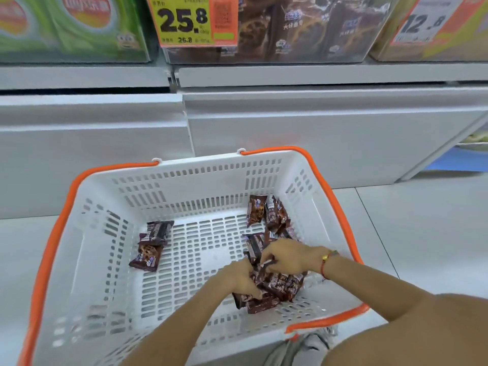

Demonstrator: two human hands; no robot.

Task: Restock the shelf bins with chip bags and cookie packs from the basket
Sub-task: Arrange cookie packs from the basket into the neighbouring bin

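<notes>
Down on the floor before the shelf, a white basket (87,233) with orange handles holds the remaining stock. Item: a heap of brown cookie packs (274,289) in the near right corner, lying criss-cross, no common long axis readable. Item: left hand (241,280), fingers curled down into the heap's left side, gripping packs. Item: right hand (287,257), fingers bent around a pack at the heap's top, just beside the left; both hands sit directly on the heap. Item: two loose packs (151,245) at the basket's left, well apart from either hand, the left hand nearer. Item: further packs (266,213) leaning at the far right wall, the right hand nearer. Destination, judged: the clear bin (303,27) of matching brown packs lies straight up and ahead, beside the yellow price tag (184,21). No chip bags are seen in the basket.
</notes>
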